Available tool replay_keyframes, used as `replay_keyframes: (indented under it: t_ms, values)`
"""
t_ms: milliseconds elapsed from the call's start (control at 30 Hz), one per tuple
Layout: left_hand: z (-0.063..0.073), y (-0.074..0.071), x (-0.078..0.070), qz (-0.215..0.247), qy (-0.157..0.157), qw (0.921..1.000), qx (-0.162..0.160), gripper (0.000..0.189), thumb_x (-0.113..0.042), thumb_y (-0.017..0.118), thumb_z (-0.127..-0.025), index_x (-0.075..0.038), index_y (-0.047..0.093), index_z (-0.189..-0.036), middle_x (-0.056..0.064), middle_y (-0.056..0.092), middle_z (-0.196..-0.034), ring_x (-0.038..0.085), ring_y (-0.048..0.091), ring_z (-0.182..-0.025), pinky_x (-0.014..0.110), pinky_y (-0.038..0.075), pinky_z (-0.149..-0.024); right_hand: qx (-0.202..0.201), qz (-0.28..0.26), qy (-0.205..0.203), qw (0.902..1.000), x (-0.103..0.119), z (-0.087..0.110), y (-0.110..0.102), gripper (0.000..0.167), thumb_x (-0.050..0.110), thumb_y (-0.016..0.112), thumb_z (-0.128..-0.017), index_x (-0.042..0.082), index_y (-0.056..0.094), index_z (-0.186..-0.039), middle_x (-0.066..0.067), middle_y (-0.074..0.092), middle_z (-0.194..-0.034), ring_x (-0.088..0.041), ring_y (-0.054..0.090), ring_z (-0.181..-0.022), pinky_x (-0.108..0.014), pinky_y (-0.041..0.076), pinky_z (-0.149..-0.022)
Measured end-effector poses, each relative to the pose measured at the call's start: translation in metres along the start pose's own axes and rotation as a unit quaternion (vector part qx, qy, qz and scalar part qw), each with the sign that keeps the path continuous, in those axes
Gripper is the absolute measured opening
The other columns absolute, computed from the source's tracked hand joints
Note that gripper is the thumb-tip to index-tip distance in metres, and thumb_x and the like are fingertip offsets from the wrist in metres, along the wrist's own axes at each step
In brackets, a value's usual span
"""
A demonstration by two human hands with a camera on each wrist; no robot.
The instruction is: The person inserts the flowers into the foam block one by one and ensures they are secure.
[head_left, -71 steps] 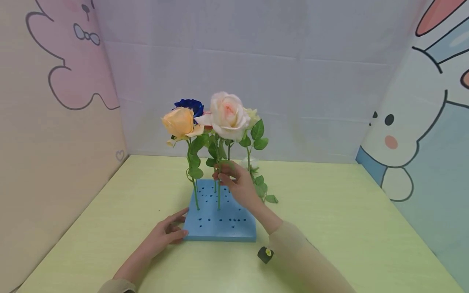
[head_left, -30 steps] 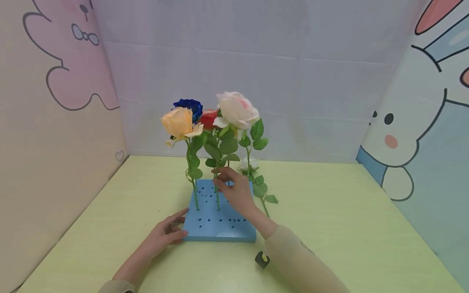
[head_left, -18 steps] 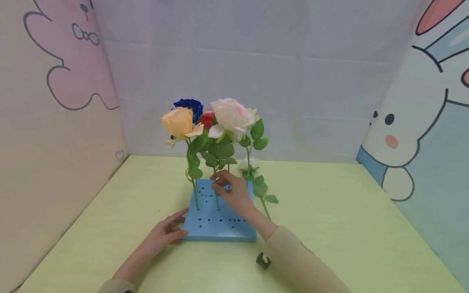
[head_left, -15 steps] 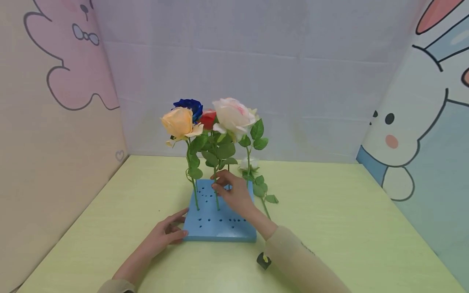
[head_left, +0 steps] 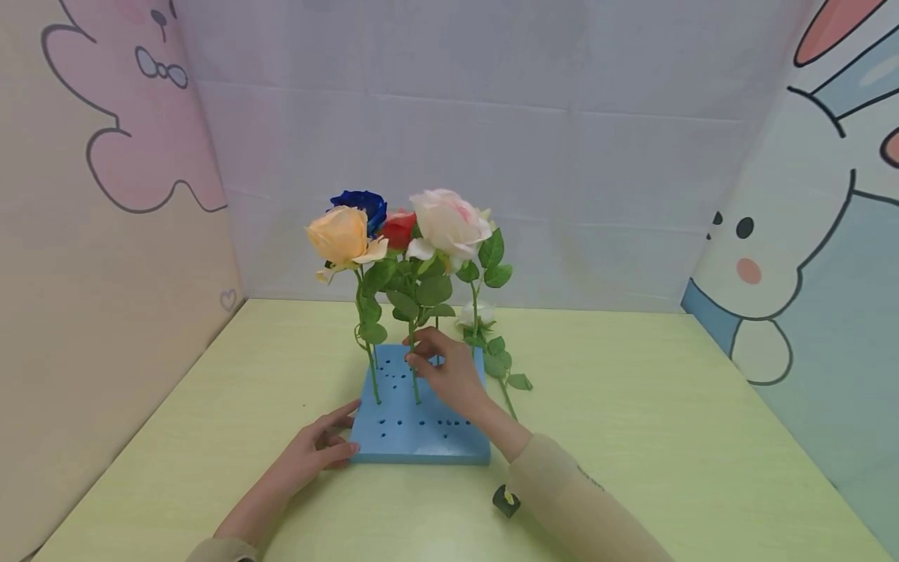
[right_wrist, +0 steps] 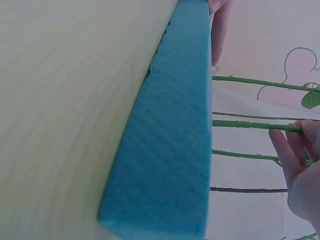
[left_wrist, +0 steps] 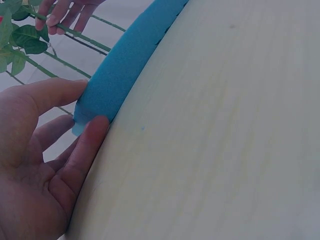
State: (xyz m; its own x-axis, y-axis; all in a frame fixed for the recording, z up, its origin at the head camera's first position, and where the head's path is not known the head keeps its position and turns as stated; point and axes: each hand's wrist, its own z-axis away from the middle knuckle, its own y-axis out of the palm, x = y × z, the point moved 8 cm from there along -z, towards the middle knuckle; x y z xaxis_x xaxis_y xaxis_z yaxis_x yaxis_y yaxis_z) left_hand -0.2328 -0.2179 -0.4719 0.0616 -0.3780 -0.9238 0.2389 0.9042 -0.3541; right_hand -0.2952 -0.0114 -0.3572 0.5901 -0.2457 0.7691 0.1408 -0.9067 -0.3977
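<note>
A blue foam block (head_left: 435,445) with small holes lies on the table, several artificial roses standing in it. My right hand (head_left: 453,373) pinches the green stem of a pale pink rose (head_left: 449,224) between thumb and fingers. That stem's lower end stands in a hole near the block's middle. In the right wrist view the same stem (right_wrist: 245,124) runs from the foam to my fingertips. My left hand (head_left: 312,449) rests beside the block, thumb and fingers touching its left side; the left wrist view shows these fingertips (left_wrist: 97,125) against the foam edge (left_wrist: 112,77).
Left of the pink rose stand a peach rose (head_left: 342,236) and a blue rose (head_left: 363,207), with a red rose (head_left: 398,229) behind. A white rose (head_left: 477,314) lies on the table behind the block's right side. A small dark object (head_left: 506,499) sits by the right sleeve.
The pink rose's head has tipped, turned and come slightly lower, its stem now leaning a little left. My right hand has slid slightly lower with it. The left hand has kept its place.
</note>
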Motion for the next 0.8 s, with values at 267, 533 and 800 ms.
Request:
replay_keyframes:
  t_ms: [267, 533, 800]
  values:
    - [-0.0008, 0.0003, 0.0014, 0.0, 0.005, 1.0, 0.001, 0.071, -0.022, 0.07, -0.09, -0.014, 0.038, -0.153, 0.024, 0.048, -0.143, 0.016, 0.059, -0.092, 0.023, 0.058, -0.078, -0.002, -0.012, -0.003, 0.9999, 0.0004, 0.001, -0.0003, 0.019, 0.009, 0.064, -0.095, 0.006, 0.065, -0.114, -0.014, 0.074, -0.096, -0.028, 0.071, -0.082, -0.023, 0.061, -0.066]
    - [0.0, 0.0003, 0.0001, 0.004, 0.006, 1.0, 0.002, 0.07, -0.021, 0.069, -0.09, -0.014, 0.038, -0.153, 0.024, 0.048, -0.142, 0.016, 0.059, -0.094, 0.024, 0.058, -0.079, -0.001, 0.003, -0.009, 1.0, 0.0031, 0.0003, -0.0001, 0.018, 0.009, 0.064, -0.095, 0.008, 0.065, -0.113, -0.015, 0.074, -0.095, -0.026, 0.072, -0.079, -0.019, 0.06, -0.066]
    - [0.0015, 0.0008, -0.0025, 0.004, 0.005, 1.0, 0.004, 0.07, -0.022, 0.069, -0.091, -0.014, 0.037, -0.153, 0.023, 0.048, -0.143, 0.017, 0.059, -0.094, 0.025, 0.059, -0.08, 0.005, -0.006, -0.006, 0.9999, 0.0032, 0.0001, 0.0002, 0.017, 0.009, 0.063, -0.095, 0.007, 0.065, -0.112, -0.02, 0.073, -0.093, -0.029, 0.071, -0.079, -0.02, 0.06, -0.065]
